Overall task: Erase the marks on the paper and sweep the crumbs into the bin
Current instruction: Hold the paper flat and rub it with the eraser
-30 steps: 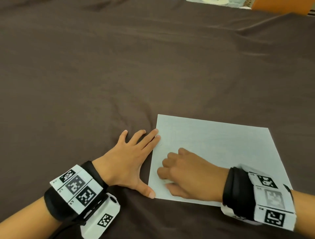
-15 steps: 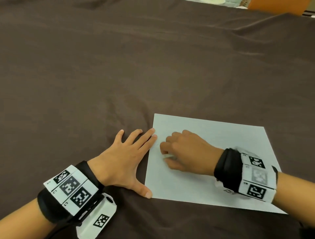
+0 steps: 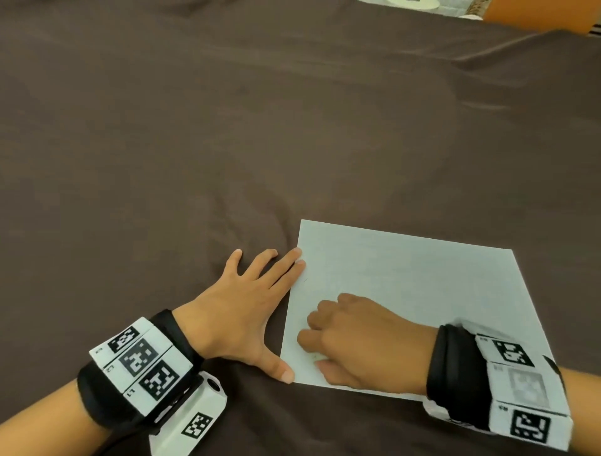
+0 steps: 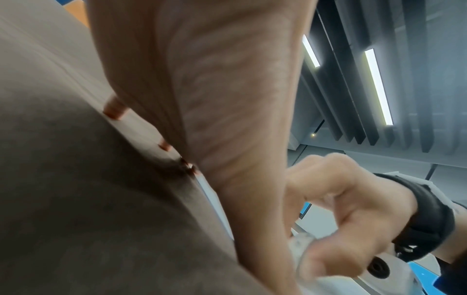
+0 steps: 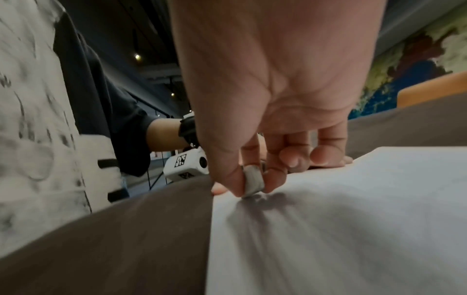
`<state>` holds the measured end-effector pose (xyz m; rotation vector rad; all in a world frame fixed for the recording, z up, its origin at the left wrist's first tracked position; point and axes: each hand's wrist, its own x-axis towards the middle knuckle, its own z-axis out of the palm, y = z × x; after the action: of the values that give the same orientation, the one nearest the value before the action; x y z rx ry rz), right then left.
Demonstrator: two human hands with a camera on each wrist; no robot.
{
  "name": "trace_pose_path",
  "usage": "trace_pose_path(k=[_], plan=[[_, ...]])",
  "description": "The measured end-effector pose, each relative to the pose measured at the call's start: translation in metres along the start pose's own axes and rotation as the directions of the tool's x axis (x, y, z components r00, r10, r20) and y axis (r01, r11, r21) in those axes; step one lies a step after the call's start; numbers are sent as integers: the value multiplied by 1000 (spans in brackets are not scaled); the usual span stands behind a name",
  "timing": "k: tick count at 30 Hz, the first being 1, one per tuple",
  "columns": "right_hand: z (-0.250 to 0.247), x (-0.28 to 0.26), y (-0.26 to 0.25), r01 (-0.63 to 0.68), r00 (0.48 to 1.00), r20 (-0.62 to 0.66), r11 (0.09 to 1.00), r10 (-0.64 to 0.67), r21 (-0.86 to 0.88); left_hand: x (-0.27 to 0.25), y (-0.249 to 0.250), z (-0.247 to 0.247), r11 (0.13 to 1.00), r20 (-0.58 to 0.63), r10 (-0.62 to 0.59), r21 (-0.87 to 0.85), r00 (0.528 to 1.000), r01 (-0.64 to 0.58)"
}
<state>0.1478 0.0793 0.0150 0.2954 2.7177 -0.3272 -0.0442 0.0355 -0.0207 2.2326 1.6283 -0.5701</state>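
Observation:
A white sheet of paper [image 3: 422, 286] lies on the brown cloth in front of me. My left hand [image 3: 247, 309] lies flat at its left edge, with fingertips and thumb touching the paper. My right hand [image 3: 351, 341] sits curled over the sheet's near left corner. In the right wrist view its thumb and fingers pinch a small grey-white eraser [image 5: 254, 180], whose lower end touches the paper [image 5: 341, 219]. A faint short mark [image 3: 305, 279] shows near the left edge. I see no bin in any view.
Brown cloth [image 3: 227, 130] covers the whole table and is wrinkled around the sheet. At the far top edge are an orange object [image 3: 546, 14] and something pale [image 3: 416, 3]. My torso in a patterned shirt [image 5: 33, 119] is close on the left in the right wrist view.
My right hand with the eraser slid away from me up the sheet, then came back toward the near left corner. The left hand stayed flat at the paper's edge.

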Motion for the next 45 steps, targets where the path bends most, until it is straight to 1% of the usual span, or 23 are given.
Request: trace_pose_path(k=[1, 4, 5, 9, 10, 13, 14, 15, 18, 19, 21, 23, 24, 26, 28, 29, 31, 34, 36, 39, 41, 43, 45], plan=[[-3, 3, 3, -18, 1000, -20, 1000, 19, 13, 0, -1, 0, 1000, -2, -1, 1, 1000, 1], [-7, 9, 29, -185, 975, -120, 982, 187, 26, 0, -1, 1, 1000, -13, 3, 1, 1000, -3], [-5, 8, 32, -194, 973, -120, 981, 195, 25, 0, 0, 1, 1000, -14, 3, 2, 1000, -3], [1, 0, 7, -9, 999, 34, 994, 6, 111, 0, 0, 0, 1000, 5, -5, 2, 1000, 5], [1, 1, 8, -8, 999, 32, 991, 4, 131, 0, 0, 0, 1000, 4, -3, -1, 1000, 3], [-5, 9, 29, -127, 986, -93, 986, 138, 110, 1, -1, 0, 1000, -4, 2, 5, 1000, -2], [-5, 10, 32, -145, 980, -122, 985, 156, 94, 1, 0, 1, 1000, -2, 2, 8, 1000, -2], [-4, 11, 30, -137, 981, -125, 987, 147, 83, 1, -1, 1, 1000, -1, 1, 9, 1000, -1], [2, 10, 8, -11, 999, -49, 996, 15, 83, 1, 0, 0, 1000, 15, -1, -3, 1000, 1], [1, 11, 7, 3, 999, -39, 996, 1, 92, 1, 0, 0, 1000, 13, -1, -6, 1000, 1], [-4, 17, 24, -80, 992, -93, 993, 88, 88, 1, 0, 0, 1000, -4, 1, 0, 1000, -1], [-8, 22, 43, -204, 963, -173, 978, 208, 41, 1, 0, 1, 1000, -9, 2, 0, 1000, -2], [-8, 22, 47, -231, 952, -202, 973, 229, 14, 1, 0, 1, 1000, -9, 2, -2, 1000, -2], [-6, 21, 40, -176, 969, -175, 984, 172, -12, 1, 0, 1, 1000, -13, 3, -4, 1000, -3], [-3, 18, 24, -79, 991, -111, 997, 81, 22, 1, 0, 2, 1000, -11, 4, -4, 1000, -4], [-4, 18, 23, -70, 992, -104, 997, 74, 45, 1, 0, 3, 1000, -13, 4, -5, 1000, -4], [-9, 23, 36, -143, 978, -141, 987, 151, 69, 2, -1, 3, 1000, -26, 5, -3, 1000, -5], [-17, 33, 62, -267, 936, -207, 957, 286, 118, 1, -2, 4, 1000, -31, 4, -29, 1000, -5], [-18, 34, 64, -266, 936, -208, 958, 283, 107, 0, -1, 5, 999, -38, 4, -35, 999, -5], [-13, 29, 44, -146, 976, -151, 986, 157, 83, 1, -1, 5, 1000, -32, 2, -23, 999, -2], [-10, 29, 36, -93, 984, -143, 993, 104, 76, 1, -1, 4, 1000, -25, 4, -20, 1000, -4], [-14, 35, 46, -172, 966, -191, 985, 175, 33, 1, -1, 3, 1000, -23, 7, -26, 1000, -8], [-19, 35, 61, -270, 931, -257, 963, 259, -6, 1, -1, 2, 1000, -25, 9, -29, 1000, -10]])
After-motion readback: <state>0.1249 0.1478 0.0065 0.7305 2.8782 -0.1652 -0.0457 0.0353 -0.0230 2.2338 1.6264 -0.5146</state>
